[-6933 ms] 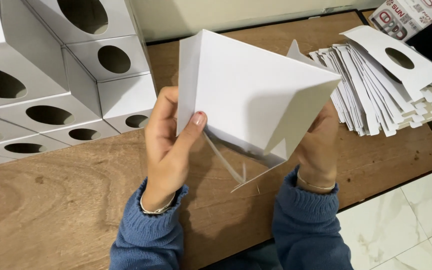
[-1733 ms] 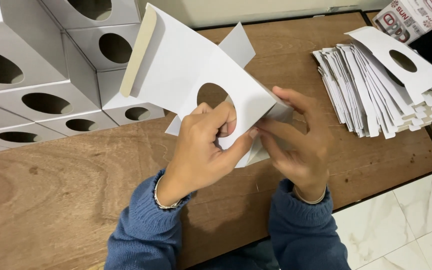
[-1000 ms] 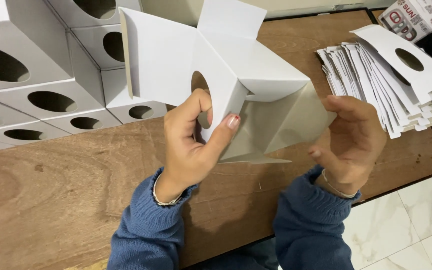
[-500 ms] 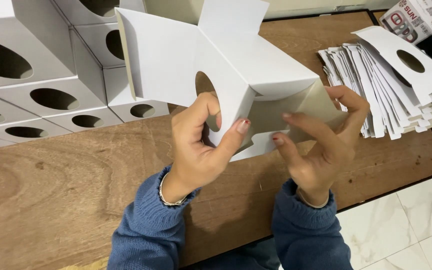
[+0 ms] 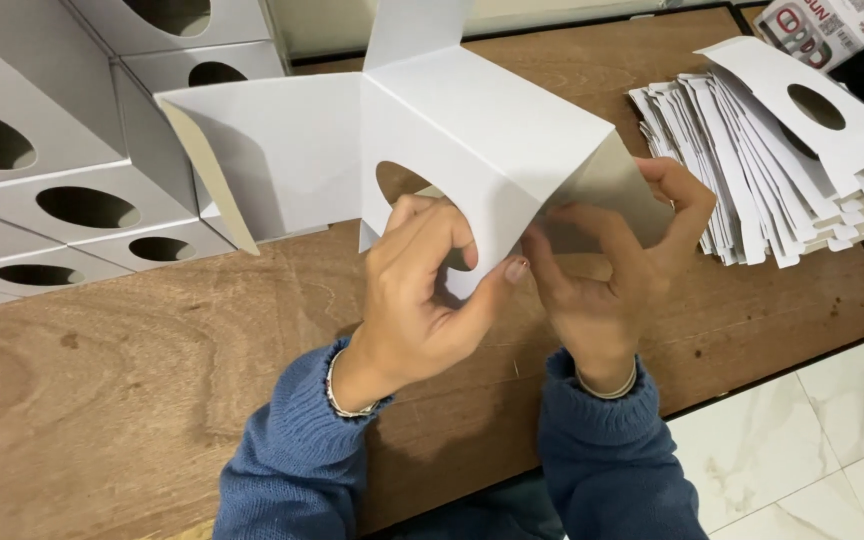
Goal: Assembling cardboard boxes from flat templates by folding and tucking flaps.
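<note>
A wooden table point(image 5: 102, 390) carries assembled white boxes point(image 5: 62, 190) with round holes at left and a stack of flat white blanks point(image 5: 782, 170) at right. Above it, a half-folded white carton point(image 5: 452, 140) is gripped by the left hand point(image 5: 417, 300), thumb on its edge, while the right hand point(image 5: 607, 270) pinches its lower flap.

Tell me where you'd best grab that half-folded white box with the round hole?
Probably at the near corner of the white cardboard box, from below, as the left hand and right hand do now. There the folded panels meet and look stiffest; the spread flaps up top are single sheets and would likely bend.
</note>
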